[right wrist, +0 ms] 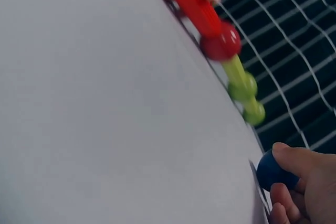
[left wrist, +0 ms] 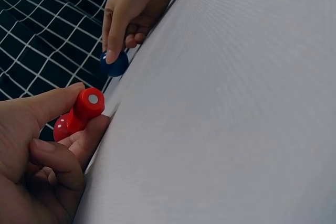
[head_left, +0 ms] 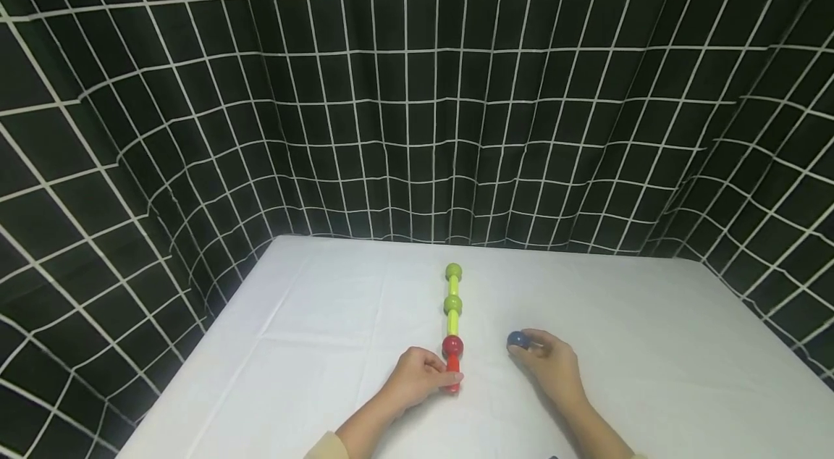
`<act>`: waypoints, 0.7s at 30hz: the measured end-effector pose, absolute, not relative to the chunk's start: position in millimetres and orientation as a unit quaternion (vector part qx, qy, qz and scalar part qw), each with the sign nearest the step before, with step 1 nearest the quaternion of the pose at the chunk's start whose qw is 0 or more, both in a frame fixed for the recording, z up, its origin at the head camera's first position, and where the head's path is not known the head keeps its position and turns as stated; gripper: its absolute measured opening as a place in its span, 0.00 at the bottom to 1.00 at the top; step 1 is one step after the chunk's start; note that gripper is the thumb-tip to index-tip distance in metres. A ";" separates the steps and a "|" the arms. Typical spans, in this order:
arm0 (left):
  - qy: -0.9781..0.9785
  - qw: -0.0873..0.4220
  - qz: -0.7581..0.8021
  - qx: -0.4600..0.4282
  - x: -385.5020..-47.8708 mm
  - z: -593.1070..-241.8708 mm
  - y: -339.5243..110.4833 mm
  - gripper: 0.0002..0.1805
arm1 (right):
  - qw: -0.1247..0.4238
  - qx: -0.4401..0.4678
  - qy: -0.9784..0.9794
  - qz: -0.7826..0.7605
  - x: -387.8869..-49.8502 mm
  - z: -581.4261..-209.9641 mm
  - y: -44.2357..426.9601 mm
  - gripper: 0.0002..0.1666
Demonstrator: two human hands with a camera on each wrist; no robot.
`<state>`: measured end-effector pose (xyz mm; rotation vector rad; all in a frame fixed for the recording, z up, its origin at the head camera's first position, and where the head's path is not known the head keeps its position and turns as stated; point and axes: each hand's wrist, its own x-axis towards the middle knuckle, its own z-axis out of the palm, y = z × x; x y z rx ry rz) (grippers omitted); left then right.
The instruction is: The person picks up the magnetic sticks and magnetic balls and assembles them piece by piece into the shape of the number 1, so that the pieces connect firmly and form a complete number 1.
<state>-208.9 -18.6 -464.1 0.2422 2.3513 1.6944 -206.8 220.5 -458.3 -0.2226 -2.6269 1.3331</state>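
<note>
A chain of toy balls and rods runs away from me across the table's middle in the head view. It has a green ball (head_left: 453, 271) at the far end, a second green ball (head_left: 452, 305), yellow-green rods (head_left: 452, 323), a red ball (head_left: 452, 346) and a red rod (head_left: 453, 361) nearest me. My left hand (head_left: 417, 379) pinches the red rod between thumb and fingers; the left wrist view shows a pale disc on the rod's free end. To the right of the chain, my right hand (head_left: 552, 366) holds a blue ball (head_left: 517, 340) by thumb and fingertips, apart from the chain.
A white-covered table (head_left: 313, 343) spreads under both hands. Dark curtains (head_left: 417, 119) with a white grid stand behind it and along both sides. A small dark thing (head_left: 553, 457) just shows at the bottom edge of the head view.
</note>
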 end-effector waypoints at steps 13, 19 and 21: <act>0.808 0.119 0.571 0.082 -208.7 -461.9 -18.3 0.13 | 0.052 -0.062 -0.882 0.464 -180.9 -457.9 186.2 0.27; 0.808 0.116 0.572 0.081 -207.3 -461.5 -18.3 0.12 | 0.034 -0.049 -0.874 0.482 -171.5 -458.9 179.2 0.28; 0.808 0.115 0.573 0.080 -207.1 -461.5 -18.2 0.12 | 0.031 -0.045 -0.873 0.484 -169.2 -459.2 177.7 0.28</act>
